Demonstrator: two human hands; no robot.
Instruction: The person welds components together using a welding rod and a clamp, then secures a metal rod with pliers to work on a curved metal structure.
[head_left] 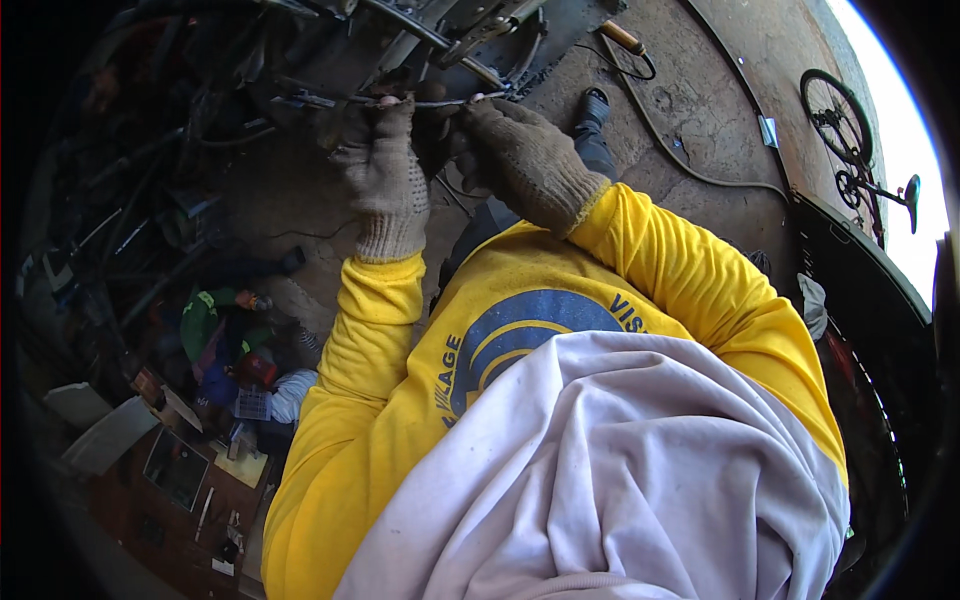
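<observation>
Both my hands wear worn brown knit gloves with bare thumb tips showing. A thin greyish rod or cable (428, 104) runs across between them, near the top of the view. My left hand (385, 175) is closed on it with the thumb tip pressed against it. My right hand (528, 155) pinches the same piece farther right, its fingers bent underneath and partly in shadow. Right above my hands is a metal frame of tubes and bars (440, 38). What the thin piece joins at its ends is too dark to make out.
A cable (650, 148) with a wooden-looking handle (622, 38) lies on the stained floor. A bicycle (845, 130) stands at the right. Dark metal clutter fills the upper left. Below it are a person in green (205, 325) and a brown desk (125, 505).
</observation>
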